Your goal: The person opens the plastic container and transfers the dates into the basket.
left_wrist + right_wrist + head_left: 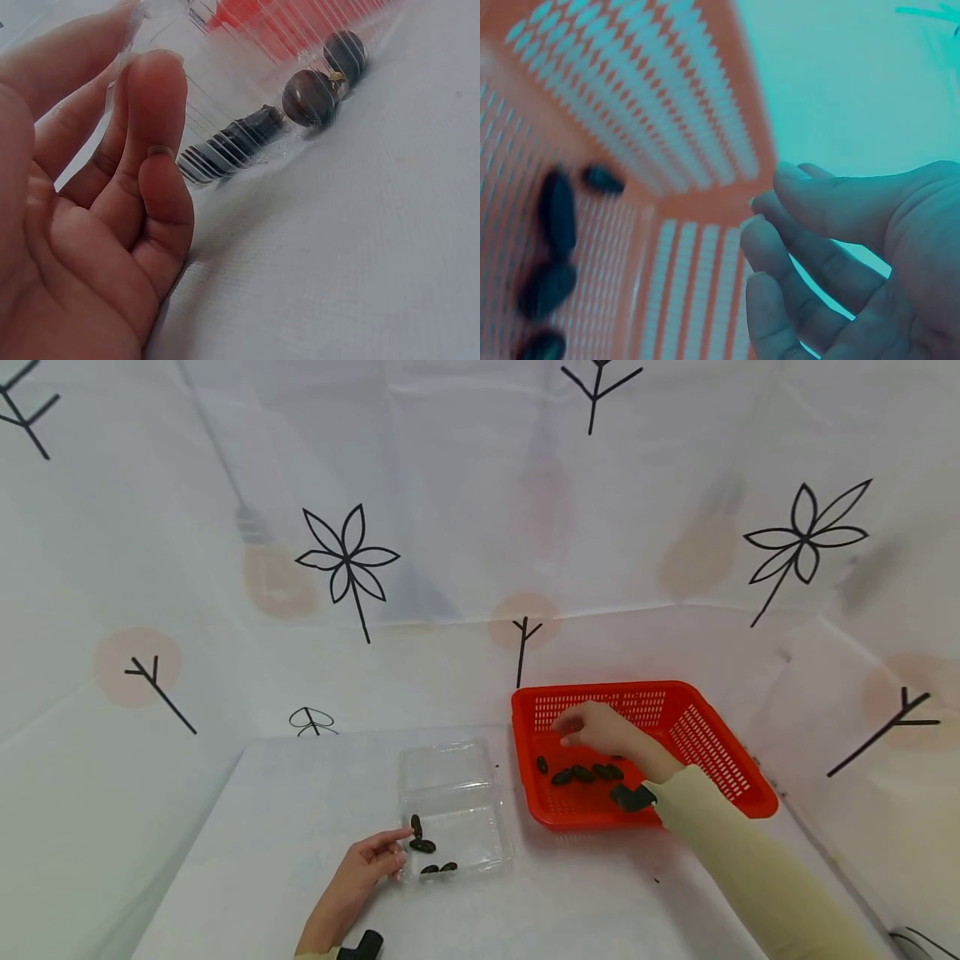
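Observation:
My left hand grips the left wall of a clear plastic box whose lid is folded back. In the left wrist view, the thin edge of the box runs between the fingers. Inside the box lie several dark oval fruit-like pieces, some near the left fingertips, others at the front wall. Over the red basket hovers my right hand, its fingers loosely bent with nothing between them. More dark oval pieces lie on the basket floor below it; the right forearm hides part of the basket.
The basket's slatted walls rise around the right hand. A white cloth covers the table, and a white printed sheet hangs behind. Thin dark cords show at the lower right.

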### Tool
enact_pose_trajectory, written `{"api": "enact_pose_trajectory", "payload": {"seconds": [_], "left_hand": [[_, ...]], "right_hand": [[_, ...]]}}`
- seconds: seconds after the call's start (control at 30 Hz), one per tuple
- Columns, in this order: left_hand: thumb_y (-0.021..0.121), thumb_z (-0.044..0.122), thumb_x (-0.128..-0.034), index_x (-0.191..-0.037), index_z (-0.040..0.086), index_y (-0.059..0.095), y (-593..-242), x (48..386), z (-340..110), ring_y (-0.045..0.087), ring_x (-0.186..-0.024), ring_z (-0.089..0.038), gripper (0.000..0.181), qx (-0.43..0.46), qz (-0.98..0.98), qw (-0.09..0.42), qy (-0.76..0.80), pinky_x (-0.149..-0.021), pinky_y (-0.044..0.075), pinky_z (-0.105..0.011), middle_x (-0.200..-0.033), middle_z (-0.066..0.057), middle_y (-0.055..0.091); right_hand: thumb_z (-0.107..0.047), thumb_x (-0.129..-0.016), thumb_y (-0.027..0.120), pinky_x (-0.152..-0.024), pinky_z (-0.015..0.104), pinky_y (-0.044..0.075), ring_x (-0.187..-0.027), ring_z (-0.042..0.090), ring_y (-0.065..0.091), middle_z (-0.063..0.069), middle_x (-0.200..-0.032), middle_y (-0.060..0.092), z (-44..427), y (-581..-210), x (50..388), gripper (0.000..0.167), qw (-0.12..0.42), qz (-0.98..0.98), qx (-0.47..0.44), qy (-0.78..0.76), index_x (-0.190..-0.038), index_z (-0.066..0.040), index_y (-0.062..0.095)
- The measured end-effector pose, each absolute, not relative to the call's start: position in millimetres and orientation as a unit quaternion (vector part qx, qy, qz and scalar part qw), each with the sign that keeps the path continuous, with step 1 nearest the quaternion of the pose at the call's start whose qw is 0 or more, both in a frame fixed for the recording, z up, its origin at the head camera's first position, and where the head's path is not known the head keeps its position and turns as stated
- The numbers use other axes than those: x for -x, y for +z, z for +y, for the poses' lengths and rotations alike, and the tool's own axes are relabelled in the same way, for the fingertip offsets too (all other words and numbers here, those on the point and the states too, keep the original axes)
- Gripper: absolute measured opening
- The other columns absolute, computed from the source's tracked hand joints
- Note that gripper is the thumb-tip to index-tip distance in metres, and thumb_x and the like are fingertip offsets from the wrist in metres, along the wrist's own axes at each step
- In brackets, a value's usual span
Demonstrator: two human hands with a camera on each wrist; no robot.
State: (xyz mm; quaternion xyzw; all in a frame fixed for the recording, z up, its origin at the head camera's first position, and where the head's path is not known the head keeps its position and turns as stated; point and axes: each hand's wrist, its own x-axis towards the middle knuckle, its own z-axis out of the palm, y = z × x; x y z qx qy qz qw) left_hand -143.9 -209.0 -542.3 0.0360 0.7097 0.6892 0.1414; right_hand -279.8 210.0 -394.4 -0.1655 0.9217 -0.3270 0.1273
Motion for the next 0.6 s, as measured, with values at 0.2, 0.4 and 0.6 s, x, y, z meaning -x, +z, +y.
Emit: {"api": "enact_pose_trajectory", "payload": {"seconds": [0.2,0.4,0.6], "left_hand": [[0.067,0.010,-0.0949,-0.135,-0.006,0.057,-544,145,-209,0.056,-0.073,-0.013,0.044,-0.038,0.709,0.139,0.690,-0.070,0.050,-0.027,-0.091,-0.005,0.059],[0.067,0.010,-0.0952,-0.135,-0.006,0.056,-542,143,-209,0.056,-0.073,-0.013,0.045,-0.041,0.709,0.139,0.690,-0.070,0.050,-0.027,-0.090,-0.004,0.059],[0.066,0.010,-0.0954,-0.135,-0.007,0.055,-540,142,-207,0.056,-0.073,-0.012,0.045,-0.044,0.710,0.136,0.690,-0.070,0.050,-0.027,-0.090,-0.003,0.059]], "right_hand": [[-0.008,-0.091,0.072,-0.086,0.038,0.053,-0.102,0.023,0.059,0.001,-0.110,0.069,175,-393,270,0.027,0.131,0.912,0.185,-0.343,-0.117,-0.015,0.073],[-0.006,-0.092,0.070,-0.080,0.032,0.053,-0.097,0.018,0.061,-0.003,-0.104,0.070,146,-395,261,0.024,0.130,0.891,0.244,-0.361,-0.114,-0.014,0.074],[-0.004,-0.093,0.067,-0.081,0.031,0.053,-0.094,0.016,0.064,-0.003,-0.102,0.070,121,-397,252,0.023,0.152,0.862,0.291,-0.385,-0.112,-0.015,0.074]]}}
